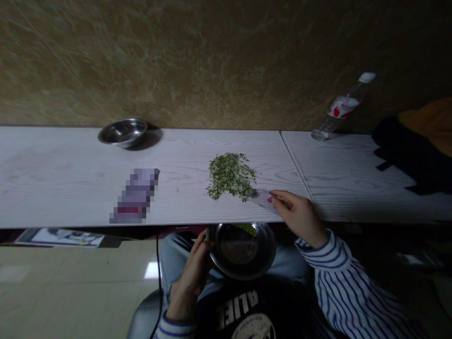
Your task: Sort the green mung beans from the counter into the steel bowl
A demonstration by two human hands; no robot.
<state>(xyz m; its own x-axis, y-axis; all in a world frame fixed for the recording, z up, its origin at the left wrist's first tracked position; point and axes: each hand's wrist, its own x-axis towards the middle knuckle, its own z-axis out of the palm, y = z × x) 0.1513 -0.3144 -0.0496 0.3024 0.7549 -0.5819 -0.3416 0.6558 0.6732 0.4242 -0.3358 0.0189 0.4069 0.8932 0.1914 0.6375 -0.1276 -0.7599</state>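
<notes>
Right hand (300, 217): fingers pinching 1 thin translucent sheet (264, 199) beside small green grains (231, 175)
Left hand (197, 263): fingers gripping round shiny metal bowl (240, 252)

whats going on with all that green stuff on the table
Someone seated at the table holds a metal bowl below its edge in the left hand. The right hand holds a thin, see-through piece against the small green pieces spread there. Some green bits are already in the bowl.
</notes>
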